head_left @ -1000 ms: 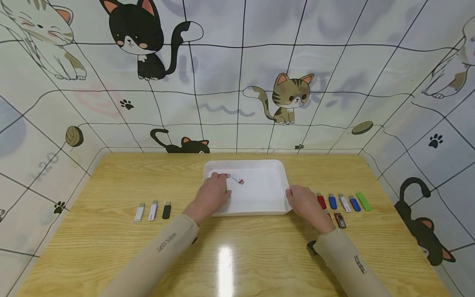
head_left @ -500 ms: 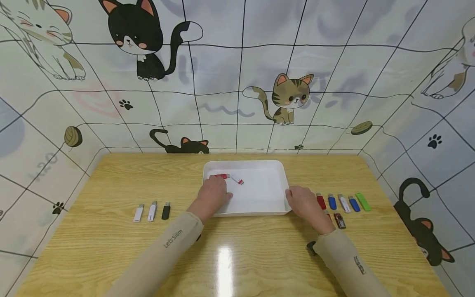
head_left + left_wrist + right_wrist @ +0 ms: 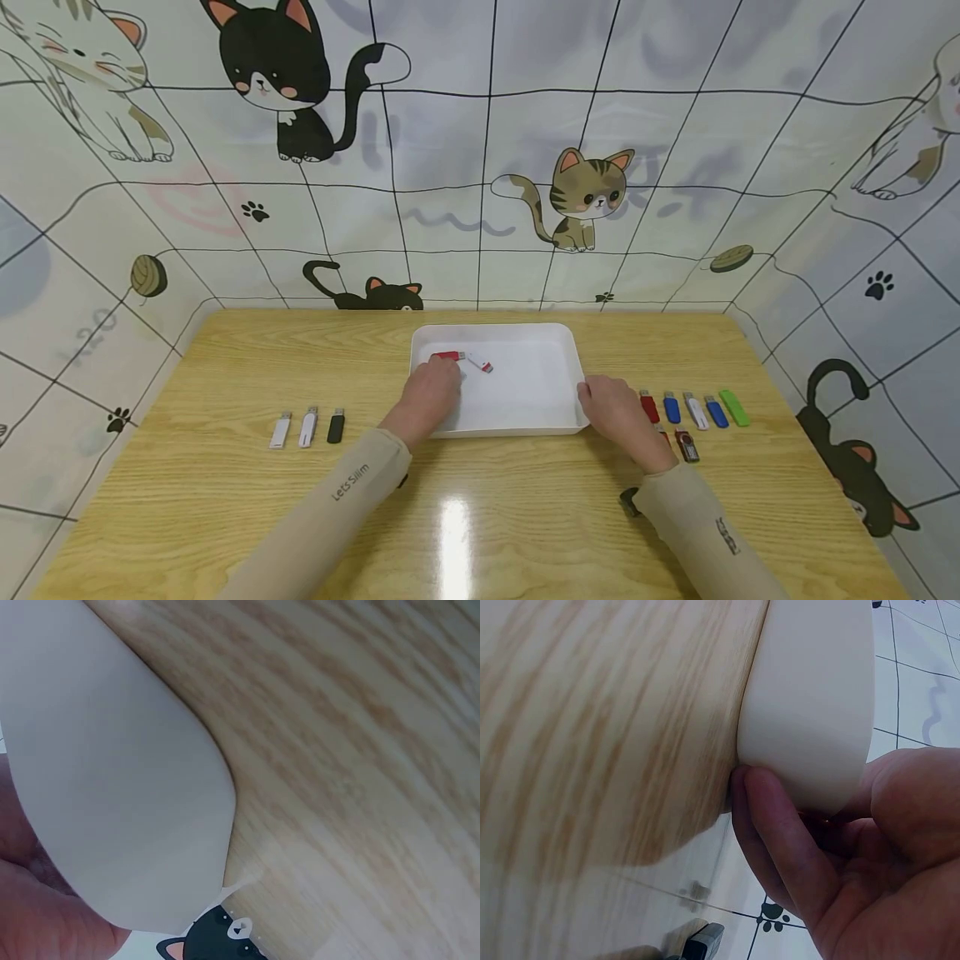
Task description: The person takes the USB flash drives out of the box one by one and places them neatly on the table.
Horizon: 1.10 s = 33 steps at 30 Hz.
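A white tray sits at the middle of the wooden table, and two USB sticks show inside it. One is a red USB stick, partly behind my left hand; the other is a small white-and-red USB stick. My left hand reaches over the tray's left side with bent fingers, and its fingertips are hidden. In the left wrist view, the tray's wall covers most of that hand. My right hand grips the tray's right edge, its fingertips against the outer wall in the right wrist view.
Left of the tray lie two white USB sticks and a black USB stick in a row. Several more lie at the right beside my right hand, including a green USB stick and a blue USB stick. Cat-patterned walls enclose the table.
My left hand has drawn slightly back toward me, uncovering more of the red USB stick. Its thumb, earlier stretched to the right, is now tucked in. The right hand stays on the tray.
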Each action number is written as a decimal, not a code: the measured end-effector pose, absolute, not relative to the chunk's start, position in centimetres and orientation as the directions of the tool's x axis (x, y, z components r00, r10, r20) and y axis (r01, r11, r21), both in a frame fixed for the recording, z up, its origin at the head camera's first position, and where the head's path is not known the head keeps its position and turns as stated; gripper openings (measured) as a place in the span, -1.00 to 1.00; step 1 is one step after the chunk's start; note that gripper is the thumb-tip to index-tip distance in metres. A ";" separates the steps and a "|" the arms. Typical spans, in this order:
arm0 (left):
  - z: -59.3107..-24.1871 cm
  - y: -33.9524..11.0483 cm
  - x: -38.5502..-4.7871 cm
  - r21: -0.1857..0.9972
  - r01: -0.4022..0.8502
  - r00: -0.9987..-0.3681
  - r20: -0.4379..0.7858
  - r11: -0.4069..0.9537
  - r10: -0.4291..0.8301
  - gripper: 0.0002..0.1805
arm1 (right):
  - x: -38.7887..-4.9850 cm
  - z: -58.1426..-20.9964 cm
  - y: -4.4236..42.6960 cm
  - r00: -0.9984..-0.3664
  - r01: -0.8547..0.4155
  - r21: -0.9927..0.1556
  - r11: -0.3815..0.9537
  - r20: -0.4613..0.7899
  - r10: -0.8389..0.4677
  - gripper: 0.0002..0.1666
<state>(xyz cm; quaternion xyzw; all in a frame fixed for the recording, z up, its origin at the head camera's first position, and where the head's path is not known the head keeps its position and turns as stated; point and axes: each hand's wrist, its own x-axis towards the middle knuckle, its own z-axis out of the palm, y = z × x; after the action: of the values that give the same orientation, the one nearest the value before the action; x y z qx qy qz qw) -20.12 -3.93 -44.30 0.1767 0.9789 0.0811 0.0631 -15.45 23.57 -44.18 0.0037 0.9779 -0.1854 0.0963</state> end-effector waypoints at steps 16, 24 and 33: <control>-44.1 -4.4 -20.0 0.232 0.297 -0.937 -0.117 0.926 0.330 -0.81 | -15.4 -44.0 23.5 -0.981 0.049 -0.361 0.931 -0.195 -0.024 -0.64; -43.4 -5.1 -19.2 0.283 0.284 -0.948 -0.059 0.916 0.312 -0.83 | -15.4 -44.0 23.5 -0.979 0.056 -0.354 0.934 -0.203 -0.019 -0.67; -42.4 -7.3 -17.9 0.364 0.293 -0.954 0.045 0.884 0.298 -0.86 | -15.5 -44.0 23.6 -0.978 0.048 -0.355 0.934 -0.205 -0.027 -0.66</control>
<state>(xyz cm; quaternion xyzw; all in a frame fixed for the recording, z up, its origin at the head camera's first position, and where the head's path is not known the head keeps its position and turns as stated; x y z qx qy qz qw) -17.94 -7.33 -42.43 0.1521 0.9706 0.1866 0.0062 -15.46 23.59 -43.95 0.0054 0.9778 -0.1820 0.1036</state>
